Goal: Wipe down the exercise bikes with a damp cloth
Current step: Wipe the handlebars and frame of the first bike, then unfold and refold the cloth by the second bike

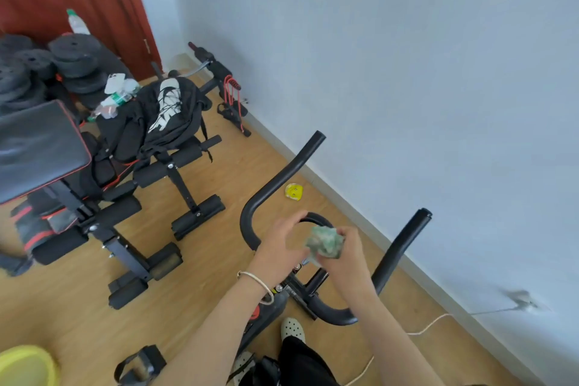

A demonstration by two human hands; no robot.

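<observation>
- Basin (25, 365): yellow and blurred, on the floor at the lower left. If it holds water, a step backwards could tip it over the wood.
- Pedal (141, 363): its strap loop lies close to the person's legs, so a shuffle sideways could catch a foot in it.
- Left hand (282, 241): it reaches to the small centre loop of the handlebar (275, 185), fingers curved forward. I cannot tell whether it grips the loop or tugs at the cloth. If it only rests there, the bike (269, 307) may rock under a hard rub.
- Cloth (324, 241): a green wad held just above the bar's centre, between both hands. Bunched this tightly, it offers little wiping face and may leave streaks; squeezed, it may drip onto the bolts and clamp below.
- Right hand (344, 260): its fingers curl round the cloth from the right. A loose hold could drop it onto the frame.
- Cord (423, 329): white, on the floor, running from the wall towards the clog (293, 327). It could snag that foot or get wet from drips.
</observation>
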